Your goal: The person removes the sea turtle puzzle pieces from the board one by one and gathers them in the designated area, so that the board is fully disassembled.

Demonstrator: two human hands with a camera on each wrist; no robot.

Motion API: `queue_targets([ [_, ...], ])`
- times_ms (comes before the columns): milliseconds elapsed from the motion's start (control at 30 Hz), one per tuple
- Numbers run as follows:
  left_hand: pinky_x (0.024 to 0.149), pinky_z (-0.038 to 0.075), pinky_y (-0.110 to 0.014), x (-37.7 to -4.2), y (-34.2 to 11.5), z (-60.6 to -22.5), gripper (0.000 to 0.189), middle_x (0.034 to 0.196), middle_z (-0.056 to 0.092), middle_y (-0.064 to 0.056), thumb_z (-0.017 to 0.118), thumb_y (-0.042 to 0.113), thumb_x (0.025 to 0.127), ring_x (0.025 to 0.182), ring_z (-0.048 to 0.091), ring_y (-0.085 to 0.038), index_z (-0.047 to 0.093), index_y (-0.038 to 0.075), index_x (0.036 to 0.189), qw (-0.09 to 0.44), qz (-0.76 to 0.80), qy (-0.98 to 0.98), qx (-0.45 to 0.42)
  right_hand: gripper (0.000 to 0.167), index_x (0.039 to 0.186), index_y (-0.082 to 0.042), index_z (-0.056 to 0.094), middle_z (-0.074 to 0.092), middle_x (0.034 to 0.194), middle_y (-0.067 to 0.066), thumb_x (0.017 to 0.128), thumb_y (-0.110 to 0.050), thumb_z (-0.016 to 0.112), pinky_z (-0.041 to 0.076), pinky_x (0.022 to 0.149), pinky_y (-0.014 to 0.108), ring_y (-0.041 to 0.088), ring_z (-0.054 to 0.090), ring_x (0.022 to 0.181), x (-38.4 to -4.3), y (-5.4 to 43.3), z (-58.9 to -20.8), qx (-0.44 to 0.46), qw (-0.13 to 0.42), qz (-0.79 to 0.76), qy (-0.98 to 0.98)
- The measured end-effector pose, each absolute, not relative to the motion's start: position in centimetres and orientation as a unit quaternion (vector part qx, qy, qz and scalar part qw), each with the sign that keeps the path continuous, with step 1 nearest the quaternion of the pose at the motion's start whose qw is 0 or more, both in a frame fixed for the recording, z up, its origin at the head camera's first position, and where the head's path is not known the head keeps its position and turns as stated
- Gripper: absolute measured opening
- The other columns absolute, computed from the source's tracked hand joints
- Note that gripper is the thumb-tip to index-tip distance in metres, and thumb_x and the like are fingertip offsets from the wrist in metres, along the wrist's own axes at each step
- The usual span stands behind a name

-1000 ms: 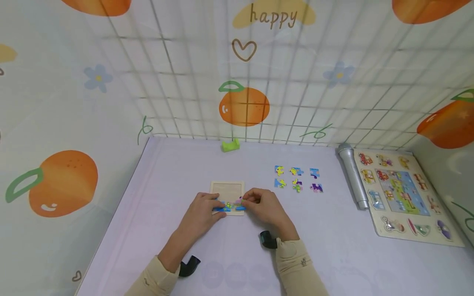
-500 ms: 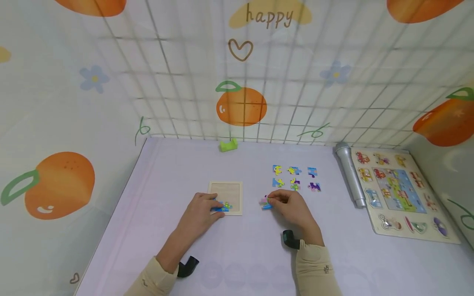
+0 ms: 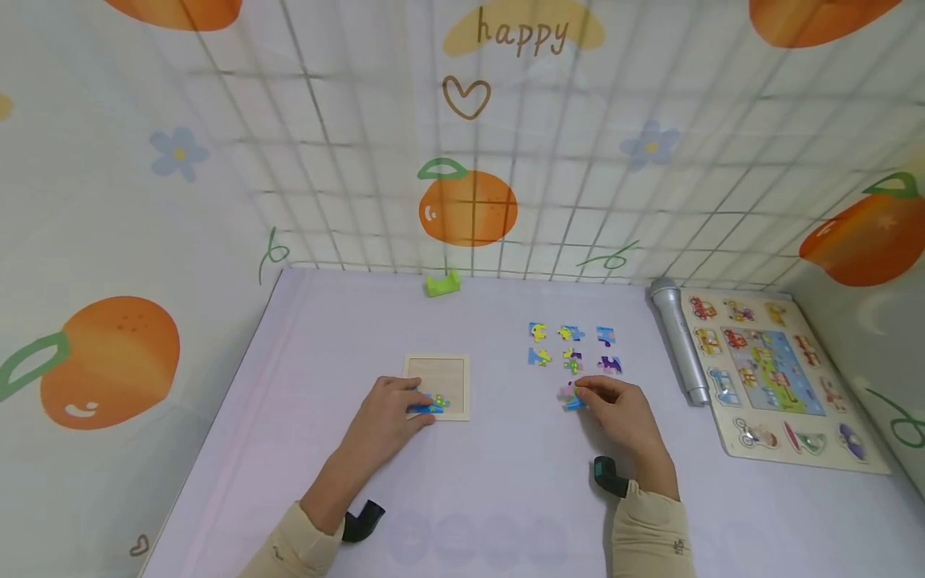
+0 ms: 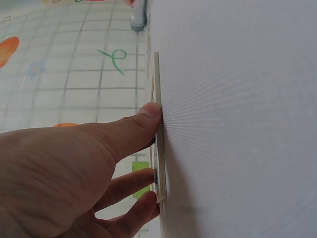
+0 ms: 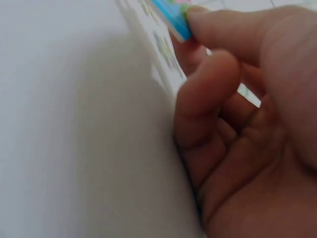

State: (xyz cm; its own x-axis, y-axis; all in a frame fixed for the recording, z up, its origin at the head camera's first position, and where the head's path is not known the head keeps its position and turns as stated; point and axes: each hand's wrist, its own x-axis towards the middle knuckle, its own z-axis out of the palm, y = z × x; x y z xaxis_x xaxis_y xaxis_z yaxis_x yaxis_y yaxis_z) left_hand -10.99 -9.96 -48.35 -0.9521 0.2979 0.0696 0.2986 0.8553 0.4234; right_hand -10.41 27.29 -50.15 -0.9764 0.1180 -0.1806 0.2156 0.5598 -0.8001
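Note:
A small square wooden puzzle tray [image 3: 442, 373] lies on the table, with blue and green puzzle pieces [image 3: 435, 404] along its front. My left hand [image 3: 385, 416] holds the tray at its front left corner, partly covering those pieces. In the left wrist view the thumb [image 4: 150, 110] touches the tray's edge, while other fingertips touch it further along. Off to the right, my right hand [image 3: 620, 411] pinches a pink and blue puzzle piece [image 3: 568, 393] between thumb and finger. Two rows of loose puzzle pieces [image 3: 573, 361] lie just beyond that hand.
A silver microphone [image 3: 679, 341] lies at the right beside a large wooden puzzle board [image 3: 776, 445] with pictures of vehicles. Near the back edge of the table stands a small green block [image 3: 442, 283]. Patterned cloth hangs over a grid behind the table.
My right hand has moved away from the tray to the right, carrying the pink and blue puzzle piece out of it. My left hand has stayed at the tray's corner.

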Motion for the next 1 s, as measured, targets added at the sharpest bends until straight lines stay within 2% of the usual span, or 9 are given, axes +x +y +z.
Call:
queue_targets([
  [200,0.104,0.053,-0.047,-11.0,-10.0,-48.4,0.028,0.132,0.07,-0.014,0.087,0.031,0.081,0.122,0.06,-0.037,0.083,0.015,0.104,0.003,-0.22,-0.963,-0.157,0.034,0.124,-0.015,0.073,0.07,0.127,0.009,0.101,-0.038,0.063,0.046,0.077,0.018,0.016,0.053,0.106,-9.7,29.6,-49.8,0.147,0.043,-0.436,0.887],
  [333,0.104,0.052,-0.048,-11.0,-10.0,-48.2,0.028,0.132,0.07,-0.015,0.087,0.031,0.081,0.123,0.06,-0.037,0.082,0.015,0.104,0.002,-0.223,-0.962,-0.156,0.037,0.128,-0.016,0.071,0.067,0.132,0.01,0.102,-0.039,0.06,0.045,0.079,0.021,0.019,0.053,0.109,-9.4,30.6,-49.7,0.183,0.044,-0.434,0.881],
  [600,0.105,0.052,-0.047,-11.0,-10.0,-48.0,0.027,0.133,0.07,-0.014,0.086,0.03,0.082,0.124,0.059,-0.037,0.082,0.014,0.105,0.001,-0.218,-0.963,-0.158,0.037,0.13,-0.013,0.069,0.064,0.13,0.013,0.104,-0.036,0.057,0.042,0.081,0.029,0.023,0.05,0.11,-9.5,31.2,-49.8,0.243,0.032,-0.437,0.865],
  [1000,0.106,0.051,-0.048,-10.9,-10.0,-48.1,0.028,0.133,0.069,-0.015,0.086,0.03,0.082,0.125,0.059,-0.038,0.082,0.014,0.105,-0.004,-0.224,-0.962,-0.154,0.033,0.122,-0.007,0.072,0.067,0.128,0.017,0.102,-0.031,0.06,0.042,0.087,0.033,0.029,0.056,0.115,-9.5,30.6,-49.8,0.25,0.01,-0.41,0.877],
])
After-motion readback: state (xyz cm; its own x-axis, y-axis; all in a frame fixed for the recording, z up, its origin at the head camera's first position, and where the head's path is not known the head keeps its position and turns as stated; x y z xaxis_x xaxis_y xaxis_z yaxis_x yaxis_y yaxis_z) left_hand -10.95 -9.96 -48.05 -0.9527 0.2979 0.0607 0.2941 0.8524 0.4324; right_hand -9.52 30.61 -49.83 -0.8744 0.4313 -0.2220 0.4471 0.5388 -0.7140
